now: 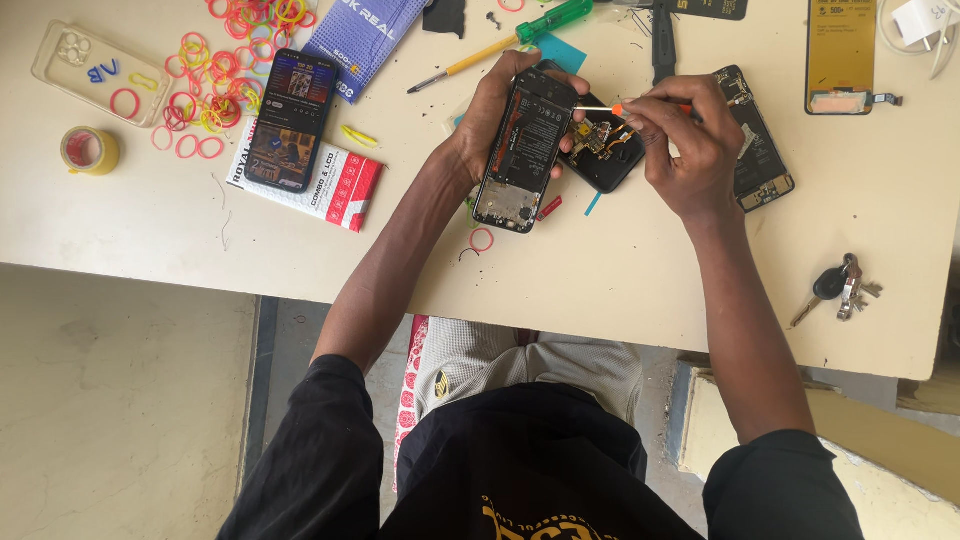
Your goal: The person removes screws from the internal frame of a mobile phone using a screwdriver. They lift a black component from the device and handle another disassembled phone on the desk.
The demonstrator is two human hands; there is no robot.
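My left hand (pixel 492 112) grips an opened black phone (pixel 524 150) with its back cover off and its inner parts showing, held just above the cream table (pixel 620 270). My right hand (pixel 685 140) pinches a small orange-handled screwdriver (pixel 640 105), its metal tip pointing left at the phone's upper right edge. A small board with gold and orange flex parts (pixel 597 137) lies on a black back cover (pixel 610 160) just under the tip.
A second opened phone (pixel 755 140) lies right of my right hand. A lit phone (pixel 295 120) rests on a white and red box (pixel 335 180). Coloured rubber bands (pixel 215 85), a clear case (pixel 95 70), yellow tape roll (pixel 90 150), green screwdriver (pixel 510 40) and keys (pixel 840 285) lie around.
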